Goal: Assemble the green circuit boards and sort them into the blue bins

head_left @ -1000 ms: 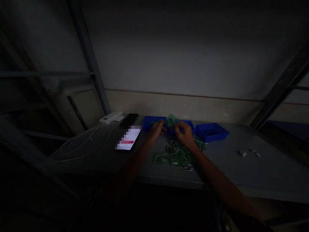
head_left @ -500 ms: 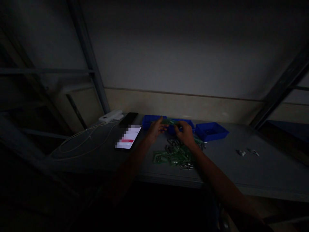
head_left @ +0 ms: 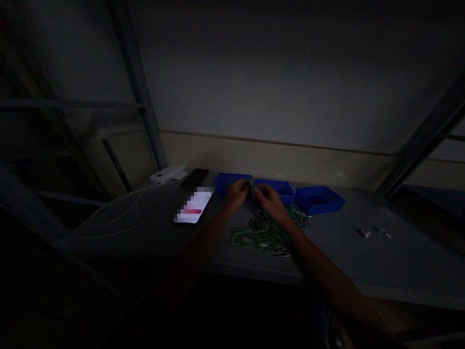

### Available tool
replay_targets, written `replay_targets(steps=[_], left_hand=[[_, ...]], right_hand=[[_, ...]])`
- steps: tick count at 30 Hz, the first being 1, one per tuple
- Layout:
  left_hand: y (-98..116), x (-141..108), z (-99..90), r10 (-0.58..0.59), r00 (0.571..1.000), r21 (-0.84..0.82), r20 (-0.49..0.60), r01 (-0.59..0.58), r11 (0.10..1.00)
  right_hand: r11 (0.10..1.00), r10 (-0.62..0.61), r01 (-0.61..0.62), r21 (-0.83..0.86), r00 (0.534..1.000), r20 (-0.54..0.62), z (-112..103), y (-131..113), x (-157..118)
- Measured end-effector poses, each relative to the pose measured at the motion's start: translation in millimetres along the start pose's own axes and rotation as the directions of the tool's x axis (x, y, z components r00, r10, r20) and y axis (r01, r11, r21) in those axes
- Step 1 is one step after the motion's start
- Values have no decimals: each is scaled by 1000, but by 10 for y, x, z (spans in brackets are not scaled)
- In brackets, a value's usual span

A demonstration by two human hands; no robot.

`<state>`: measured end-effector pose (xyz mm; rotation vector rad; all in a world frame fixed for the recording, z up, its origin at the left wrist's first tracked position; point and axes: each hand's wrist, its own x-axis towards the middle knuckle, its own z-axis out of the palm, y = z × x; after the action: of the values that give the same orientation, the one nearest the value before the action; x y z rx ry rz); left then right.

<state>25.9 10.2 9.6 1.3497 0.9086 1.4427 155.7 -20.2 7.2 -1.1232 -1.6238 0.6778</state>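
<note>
Between my two hands is a small green plastic bag [head_left: 251,185], held up in front of the blue bins. My left hand [head_left: 237,194] pinches its left side, fingers closed. My right hand [head_left: 269,199] grips the other side with fingertips together. What the bag contains cannot be made out in the dim light. Below my hands a pile of green bags [head_left: 267,235] lies on the grey table [head_left: 363,261], mixed with loose metal pins [head_left: 281,250].
Three blue bins stand along the back: a left bin [head_left: 223,184], a middle bin [head_left: 286,191] and a right bin [head_left: 319,201]. At left lie a lit phone [head_left: 194,206], a dark phone [head_left: 196,178] and a white power strip [head_left: 169,173] with cables. Small white objects [head_left: 363,233] lie at right.
My left hand has closed from spread fingers onto the green bag. Both hands have drawn closer together, and the bag now shows as a narrow piece between them.
</note>
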Motion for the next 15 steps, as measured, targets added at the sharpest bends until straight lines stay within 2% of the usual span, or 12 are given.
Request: replay_targets(steps=[4, 7, 11, 15], left_hand=[[38, -31, 2, 113, 993, 52, -33, -112, 992], [47, -43, 18, 110, 994, -55, 2, -109, 992], [48, -29, 25, 42, 999, -216, 11, -39, 976], [47, -25, 0, -121, 991, -196, 48, 128, 972]], right_hand=[[989, 116, -119, 88, 993, 38, 60, 32, -3], [970, 152, -164, 179, 985, 81, 61, 65, 17], [960, 127, -125, 249, 992, 11, 21, 93, 56], [967, 101, -91, 238, 994, -29, -42, 101, 79]])
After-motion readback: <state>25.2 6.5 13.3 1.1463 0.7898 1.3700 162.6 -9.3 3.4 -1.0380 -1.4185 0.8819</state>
